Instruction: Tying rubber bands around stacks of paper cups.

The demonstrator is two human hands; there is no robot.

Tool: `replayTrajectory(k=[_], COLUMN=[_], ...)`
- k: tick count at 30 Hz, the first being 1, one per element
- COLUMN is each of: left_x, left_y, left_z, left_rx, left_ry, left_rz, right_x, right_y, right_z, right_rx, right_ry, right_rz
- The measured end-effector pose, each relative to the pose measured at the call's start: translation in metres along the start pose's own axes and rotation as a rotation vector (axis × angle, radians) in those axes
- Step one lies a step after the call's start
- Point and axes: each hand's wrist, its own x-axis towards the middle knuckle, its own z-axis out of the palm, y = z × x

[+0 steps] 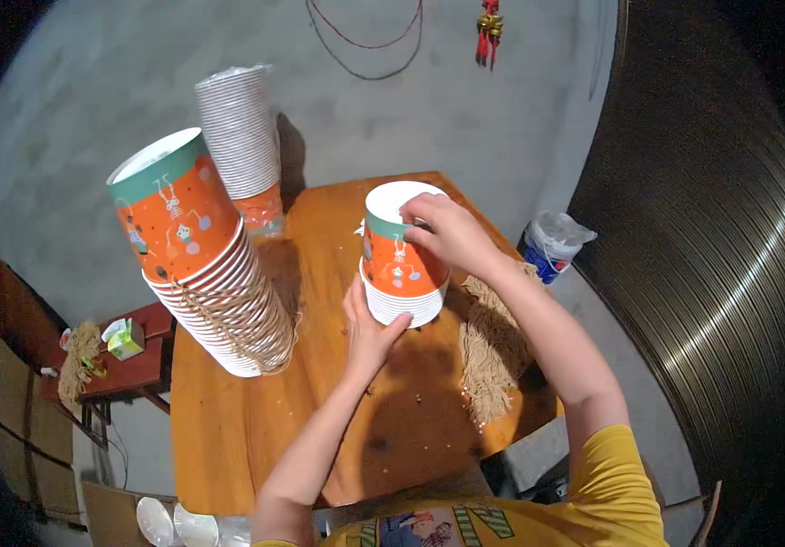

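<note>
The short stack of cups point(400, 266) stands on the far half of the wooden table point(256, 428). The right hand point(447, 234) comes in from four o'clock and pinches the top cup's rim, fingers closed on it. The left hand point(369, 330) cradles the stack's base at seven o'clock, palm and thumb pressed to it. A tall leaning stack point(205, 255) stands at nine o'clock, tied with string. A bundle of twine point(492, 351) lies at four o'clock.
</note>
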Motion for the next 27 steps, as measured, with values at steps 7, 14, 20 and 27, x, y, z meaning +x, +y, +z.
replayTrajectory(k=[7, 14, 20, 27], left_x=[0.011, 0.015, 0.016, 0.015], left_y=[-0.021, -0.025, -0.025, -0.030], left_z=[0.042, 0.044, 0.038, 0.036], left_rx=[-0.045, -0.052, -0.111, -0.067], left_ry=[0.131, 0.142, 0.153, 0.130], left_rz=[-0.115, -0.126, -0.118, -0.094], right_x=[0.002, 0.012, 0.014, 0.016], right_y=[-0.002, 0.004, 0.004, 0.005], right_z=[-0.012, -0.018, -0.021, -0.020], right_rx=[0.046, 0.072, 0.076, 0.056], right_ry=[0.000, 0.066, 0.080, 0.041], right_rz=[-0.005, -0.060, -0.060, -0.042])
